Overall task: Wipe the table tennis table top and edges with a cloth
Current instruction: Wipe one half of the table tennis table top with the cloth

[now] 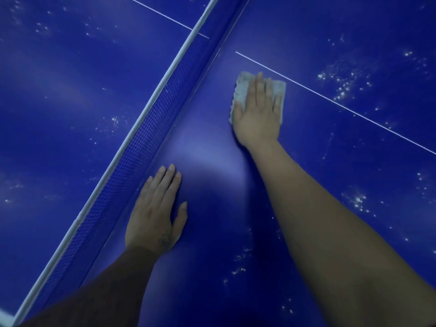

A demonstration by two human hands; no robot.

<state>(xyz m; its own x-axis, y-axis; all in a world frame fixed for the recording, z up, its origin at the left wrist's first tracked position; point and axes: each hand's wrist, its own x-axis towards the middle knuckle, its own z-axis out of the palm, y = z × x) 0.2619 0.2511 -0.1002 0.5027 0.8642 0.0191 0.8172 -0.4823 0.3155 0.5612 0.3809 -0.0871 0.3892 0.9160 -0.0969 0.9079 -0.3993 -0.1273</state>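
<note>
Right hand (pixel 258 112) pressing cloth (pixel 243 90), beside net (pixel 146 128)

Dim, blue-tinted, soft central glare

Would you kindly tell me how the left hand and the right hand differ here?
The right hand presses a grey cloth onto the table; the left hand lies on bare surface. The right hand reaches farther out; the left hand sits beside the net. Both lie flat with straight fingers.

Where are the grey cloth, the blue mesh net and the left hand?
grey cloth (pixel 241 92): head view, left edge.
blue mesh net (pixel 153 128): head view, mesh.
left hand (pixel 154 218): head view, hand's back.
</note>
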